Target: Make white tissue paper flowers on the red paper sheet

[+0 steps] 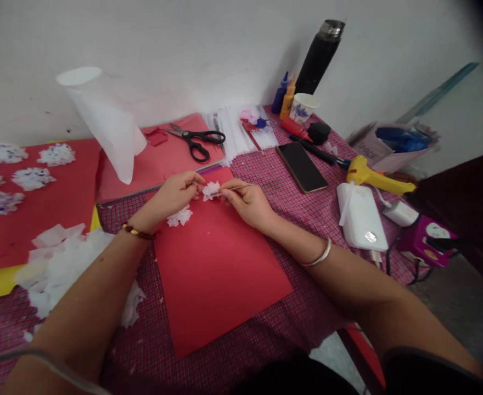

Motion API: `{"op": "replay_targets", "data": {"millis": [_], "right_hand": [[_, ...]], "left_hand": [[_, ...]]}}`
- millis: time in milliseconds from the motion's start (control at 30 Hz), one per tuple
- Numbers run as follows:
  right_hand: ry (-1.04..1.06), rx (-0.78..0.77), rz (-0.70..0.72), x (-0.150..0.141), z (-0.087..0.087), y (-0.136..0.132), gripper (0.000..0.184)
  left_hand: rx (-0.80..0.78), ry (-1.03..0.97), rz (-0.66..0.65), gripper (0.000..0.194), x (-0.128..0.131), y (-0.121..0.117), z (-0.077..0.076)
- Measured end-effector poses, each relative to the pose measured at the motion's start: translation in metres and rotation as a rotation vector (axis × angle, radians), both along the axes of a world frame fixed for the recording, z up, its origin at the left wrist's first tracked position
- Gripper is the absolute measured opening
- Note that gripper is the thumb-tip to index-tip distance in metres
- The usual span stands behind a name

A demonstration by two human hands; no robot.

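Note:
A small white ruffled paper flower [211,191] is at the far end of a red sheet [220,274]. My left hand [181,192] has its fingers curled in a pinch at the flower's left edge. Between the thumb and fingers of my right hand [247,206] is a thin pale stick [241,187], its tip by the flower's right side. A second white paper flower [179,216] lies on the sheet just below my left hand. Left of the sheet, a heap of white paper pieces [66,269] is partly hidden behind my left forearm.
Black scissors [198,142] lie on a red folder [122,175] beside a rolled white sheet [105,120]. Several speckled flowers [33,178] sit at left. To the right are a phone [301,166], a yellow glue gun [373,175], a white power bank [360,216] and a paper cup [303,108].

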State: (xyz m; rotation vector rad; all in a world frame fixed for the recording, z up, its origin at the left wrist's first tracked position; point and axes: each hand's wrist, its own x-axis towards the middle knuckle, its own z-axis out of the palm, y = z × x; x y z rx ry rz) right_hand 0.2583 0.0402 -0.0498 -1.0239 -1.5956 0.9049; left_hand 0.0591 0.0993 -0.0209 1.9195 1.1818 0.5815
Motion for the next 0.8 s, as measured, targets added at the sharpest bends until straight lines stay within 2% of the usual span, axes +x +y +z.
{"op": "replay_targets", "data": {"millis": [67, 167, 300, 400, 500, 600, 700, 800], "right_hand": [[0.129, -0.037, -0.073, 0.002, 0.004, 0.000, 0.025], [0.386, -0.181, -0.185, 0.005, 0.007, 0.001, 0.031], [0.518, -0.363, -0.102, 0.003, 0.006, 0.000, 0.035], [0.502, -0.371, -0.026, -0.002, 0.005, -0.004, 0.032], [0.466, -0.382, 0.035, -0.004, 0.005, -0.006, 0.030], [0.463, -0.383, 0.050, -0.004, 0.005, -0.007, 0.027], [0.430, -0.369, 0.048, -0.004, 0.005, -0.007, 0.026], [0.398, -0.352, 0.044, -0.004, 0.004, -0.008, 0.026]], "left_hand": [[-0.042, -0.052, 0.011, 0.018, -0.003, 0.001, 0.004], [-0.021, -0.081, 0.067, 0.019, -0.019, 0.000, 0.021], [0.090, 0.003, 0.194, 0.017, -0.061, -0.016, 0.052], [0.112, 0.159, 0.185, 0.016, -0.096, -0.045, 0.062], [0.121, 0.339, 0.117, 0.016, -0.125, -0.082, 0.058], [0.177, 0.493, 0.037, 0.016, -0.139, -0.114, 0.048], [0.228, 0.605, -0.009, 0.018, -0.136, -0.133, 0.040], [0.257, 0.710, 0.007, 0.023, -0.125, -0.143, 0.033]]}}
